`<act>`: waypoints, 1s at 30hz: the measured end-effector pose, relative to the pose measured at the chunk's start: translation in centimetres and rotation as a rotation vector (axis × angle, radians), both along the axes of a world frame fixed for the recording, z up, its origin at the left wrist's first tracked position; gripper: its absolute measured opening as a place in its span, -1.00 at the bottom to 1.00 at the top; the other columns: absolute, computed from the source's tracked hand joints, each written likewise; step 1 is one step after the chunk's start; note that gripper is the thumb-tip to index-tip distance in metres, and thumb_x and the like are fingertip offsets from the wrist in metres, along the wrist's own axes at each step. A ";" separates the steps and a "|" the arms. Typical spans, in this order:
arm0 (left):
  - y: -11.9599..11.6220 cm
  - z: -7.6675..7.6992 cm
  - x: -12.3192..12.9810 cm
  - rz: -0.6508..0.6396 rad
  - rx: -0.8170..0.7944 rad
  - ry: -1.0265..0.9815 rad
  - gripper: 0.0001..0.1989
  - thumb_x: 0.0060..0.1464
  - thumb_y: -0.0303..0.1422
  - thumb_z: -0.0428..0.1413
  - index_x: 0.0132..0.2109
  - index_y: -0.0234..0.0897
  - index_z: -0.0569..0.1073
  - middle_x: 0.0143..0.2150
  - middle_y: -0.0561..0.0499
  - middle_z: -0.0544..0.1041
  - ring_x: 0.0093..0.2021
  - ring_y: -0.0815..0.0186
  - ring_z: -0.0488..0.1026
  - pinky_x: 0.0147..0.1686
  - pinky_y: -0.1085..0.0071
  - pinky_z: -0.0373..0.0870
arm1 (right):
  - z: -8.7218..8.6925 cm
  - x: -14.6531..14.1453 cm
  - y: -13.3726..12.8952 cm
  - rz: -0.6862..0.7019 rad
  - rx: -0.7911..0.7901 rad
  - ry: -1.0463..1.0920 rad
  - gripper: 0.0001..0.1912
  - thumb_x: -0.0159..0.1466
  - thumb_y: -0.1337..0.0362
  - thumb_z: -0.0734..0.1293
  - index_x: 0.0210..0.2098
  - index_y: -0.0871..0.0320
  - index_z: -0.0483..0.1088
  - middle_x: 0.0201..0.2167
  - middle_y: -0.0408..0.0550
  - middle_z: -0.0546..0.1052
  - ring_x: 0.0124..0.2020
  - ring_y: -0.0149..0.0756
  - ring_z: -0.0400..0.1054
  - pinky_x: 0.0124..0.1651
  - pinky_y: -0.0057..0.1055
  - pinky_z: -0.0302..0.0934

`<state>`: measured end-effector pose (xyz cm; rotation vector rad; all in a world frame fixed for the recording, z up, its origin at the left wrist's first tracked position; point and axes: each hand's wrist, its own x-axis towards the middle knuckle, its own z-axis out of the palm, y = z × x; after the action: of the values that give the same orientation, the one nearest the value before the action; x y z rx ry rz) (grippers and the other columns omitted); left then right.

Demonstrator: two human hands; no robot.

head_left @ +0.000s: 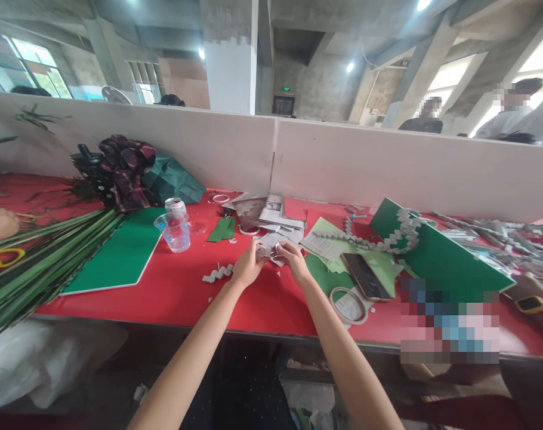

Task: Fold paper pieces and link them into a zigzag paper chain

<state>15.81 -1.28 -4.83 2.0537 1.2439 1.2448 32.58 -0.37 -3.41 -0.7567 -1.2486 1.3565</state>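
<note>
We have a small folded piece of grey-white paper (265,246) up between our two hands, just above the red surface (164,304) and in front of a loose pile of printed sheets and booklets (281,214). The fingers of our left hand (250,261) pinch its left side; those of our right hand (292,258) appear to pinch its right edge — the piece is too small here for us to tell exactly how its folds sit.

We judge it to be very light, with doubled layers that feel stiff along the creases but go soft and crush easily elsewhere. Thin paper like this should not be slippery, though it can tear at a corner. The surest hold is probably at the folded edges, thumb against fingertips, with only a gentle squeeze.

Just beside our left wrist lies a short zigzag chain of folded white paper (218,273), and off to the right a longer zigzag chain of the same make (379,245) reaches over the upright dark green board (450,263). Nearer our right forearm we see a dark-screened phone (365,276) and a pale ring-shaped roll of tape (333,301) — both apart from our hands.
</note>
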 end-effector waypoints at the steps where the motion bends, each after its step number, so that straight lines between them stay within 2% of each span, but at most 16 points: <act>1: 0.0 0.0 -0.1 0.017 0.001 0.020 -0.63 0.13 -0.34 0.06 0.07 -0.18 0.17 -0.12 -0.06 0.54 -0.20 0.21 0.51 -0.24 0.32 0.38 | 0.0 0.0 0.0 -0.003 -0.004 -0.002 -0.75 0.11 0.08 0.41 -0.40 0.12 0.39 -0.43 -0.13 0.45 -0.34 -0.34 0.38 -0.23 -0.41 0.28; 8: 0.4 -0.3 -0.1 0.104 0.004 0.082 -0.71 0.12 -0.30 0.10 -0.02 -0.18 0.26 -0.20 -0.04 0.55 -0.24 0.18 0.52 -0.33 0.37 0.35 | 0.3 -0.1 -0.1 -0.031 -0.033 -0.011 -0.75 0.09 0.08 0.42 -0.42 0.12 0.37 -0.43 -0.14 0.44 -0.34 -0.32 0.39 -0.20 -0.40 0.30; 13: 0.5 -0.5 -0.3 0.194 0.054 0.167 -0.71 0.10 -0.28 0.13 -0.04 -0.20 0.31 -0.14 -0.11 0.55 -0.18 0.12 0.52 -0.30 0.35 0.35 | 0.2 0.0 -0.1 -0.032 -0.030 -0.003 -0.76 0.07 0.09 0.44 -0.42 0.10 0.39 -0.43 -0.15 0.46 -0.33 -0.32 0.40 -0.18 -0.37 0.30; 18: 0.5 -0.6 -0.2 0.319 0.070 0.374 -0.77 0.14 -0.28 0.09 -0.06 -0.20 0.33 -0.17 -0.10 0.55 -0.19 0.12 0.52 -0.34 0.39 0.32 | -0.1 -0.1 0.0 0.028 0.089 -0.141 -0.81 0.08 0.14 0.43 -0.41 0.13 0.50 -0.17 -0.03 0.52 -0.16 -0.23 0.39 -0.08 -0.32 0.25; 20: 0.3 -0.5 0.2 0.331 0.045 0.418 -0.79 0.16 -0.30 0.07 -0.06 -0.20 0.34 -0.20 -0.09 0.55 -0.22 0.14 0.52 -0.33 0.40 0.31 | -0.4 -0.2 0.3 0.034 0.144 -0.196 -0.81 0.08 0.14 0.43 -0.40 0.13 0.52 -0.21 -0.03 0.53 -0.17 -0.21 0.37 -0.08 -0.30 0.23; 24: -0.1 -0.3 0.9 0.267 0.031 0.374 -0.75 0.16 -0.30 0.06 -0.02 -0.19 0.37 -0.19 -0.12 0.56 -0.22 0.11 0.52 -0.29 0.37 0.32 | -1.3 -0.4 1.1 -0.040 0.196 -0.269 -0.82 0.10 0.14 0.39 -0.39 0.12 0.52 -0.40 -0.09 0.51 -0.33 -0.28 0.33 -0.16 -0.33 0.21; 27: -0.2 -0.2 1.0 0.188 0.023 0.288 -0.67 0.16 -0.23 0.06 0.05 -0.15 0.40 -0.19 -0.13 0.57 -0.22 0.08 0.52 -0.24 0.31 0.35 | -1.7 -0.1 1.6 -0.188 0.231 -0.323 -0.87 0.08 0.19 0.40 -0.43 0.10 0.50 -0.43 -0.12 0.49 -0.36 -0.29 0.30 -0.19 -0.36 0.19; 30: -0.1 -0.1 0.7 0.110 -0.097 0.104 -0.64 0.17 -0.20 0.03 0.08 -0.15 0.43 -0.26 -0.09 0.59 -0.24 0.10 0.52 -0.20 0.26 0.37 | -1.7 0.3 1.9 -0.330 0.266 -0.305 -0.91 0.06 0.23 0.40 -0.45 0.10 0.49 -0.42 -0.12 0.49 -0.35 -0.28 0.29 -0.19 -0.37 0.18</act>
<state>16.53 -1.33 -4.90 2.0266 1.4536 1.1140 32.91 1.55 -5.09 -0.9547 -1.4331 0.8090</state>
